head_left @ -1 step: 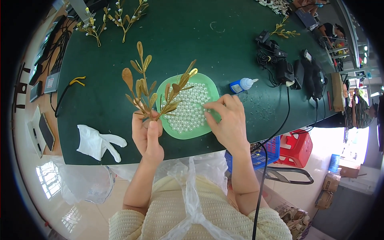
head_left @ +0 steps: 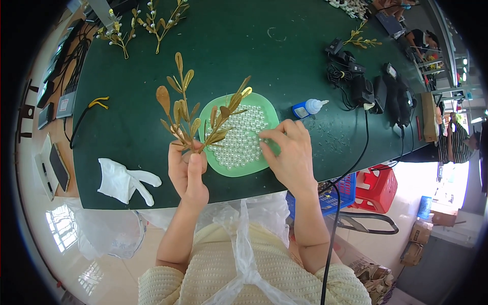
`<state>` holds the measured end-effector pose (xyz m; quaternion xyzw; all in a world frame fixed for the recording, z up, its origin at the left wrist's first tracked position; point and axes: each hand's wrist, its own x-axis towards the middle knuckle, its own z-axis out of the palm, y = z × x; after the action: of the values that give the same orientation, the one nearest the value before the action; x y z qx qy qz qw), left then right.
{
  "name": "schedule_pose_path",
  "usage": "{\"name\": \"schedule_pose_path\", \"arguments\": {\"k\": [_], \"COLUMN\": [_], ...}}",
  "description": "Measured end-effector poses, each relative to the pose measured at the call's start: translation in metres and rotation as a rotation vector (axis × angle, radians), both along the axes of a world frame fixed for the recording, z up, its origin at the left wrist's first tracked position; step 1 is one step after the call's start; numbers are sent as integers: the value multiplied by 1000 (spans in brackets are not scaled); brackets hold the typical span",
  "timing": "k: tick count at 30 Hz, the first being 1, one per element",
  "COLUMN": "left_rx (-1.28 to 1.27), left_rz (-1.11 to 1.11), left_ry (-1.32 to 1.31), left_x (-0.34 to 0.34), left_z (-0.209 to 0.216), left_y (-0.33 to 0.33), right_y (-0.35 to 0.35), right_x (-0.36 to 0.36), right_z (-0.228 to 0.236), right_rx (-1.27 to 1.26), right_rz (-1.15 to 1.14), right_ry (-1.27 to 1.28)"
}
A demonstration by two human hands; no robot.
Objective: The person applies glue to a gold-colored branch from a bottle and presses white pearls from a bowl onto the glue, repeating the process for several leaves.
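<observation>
My left hand (head_left: pixel 188 170) is closed around the base of a golden leafy branch (head_left: pixel 184 109), pinching its stem between thumb and fingers. The branch stands up from the hand and spreads its leaves, some of them over a light green tray (head_left: pixel 239 172). Many white pearl beads (head_left: pixel 244 142) lie in the tray. At the tray's right side is my right hand (head_left: pixel 291 152), with thumb and forefinger a little apart at the edge of the beads. No bead shows clearly between those fingertips. A blue-and-white squeeze bottle (head_left: pixel 307 108) lies on the table beyond this hand.
A white glove (head_left: pixel 124 182) rests at the green table's (head_left: pixel 229 51) left front. Beaded golden branches (head_left: pixel 161 25) lie at the far left. Black adapters and cables (head_left: pixel 361 89) occupy the right side; one cable hangs past my right arm. A blue basket (head_left: pixel 345 192) and red stool (head_left: pixel 377 188) stand below.
The golden branch in my left hand has shifted very slightly to the right. My right hand shows no visible movement.
</observation>
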<state>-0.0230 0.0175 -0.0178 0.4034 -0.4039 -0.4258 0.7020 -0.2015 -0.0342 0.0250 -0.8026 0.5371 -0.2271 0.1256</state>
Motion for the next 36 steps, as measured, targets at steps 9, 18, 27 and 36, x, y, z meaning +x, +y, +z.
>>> {"name": "schedule_pose_path", "arguments": {"k": [9,18,27,36], "left_rx": [2,7,14,14], "left_rz": [-4,-15,-6,27], "left_ry": [-16,-47,-55,-151], "left_x": [-1,-1,-3,-4], "left_z": [0,0,0,1], "left_y": [-2,-2,-2,0], "right_y": [-3,8,11,15], "right_x": [0,1,0,2], "right_z": [-4,3,1,3], "right_rx": [-60,81,195,355], "right_rz": [6,-70,-32,51], "right_ry": [58,-454,-747,-997]}}
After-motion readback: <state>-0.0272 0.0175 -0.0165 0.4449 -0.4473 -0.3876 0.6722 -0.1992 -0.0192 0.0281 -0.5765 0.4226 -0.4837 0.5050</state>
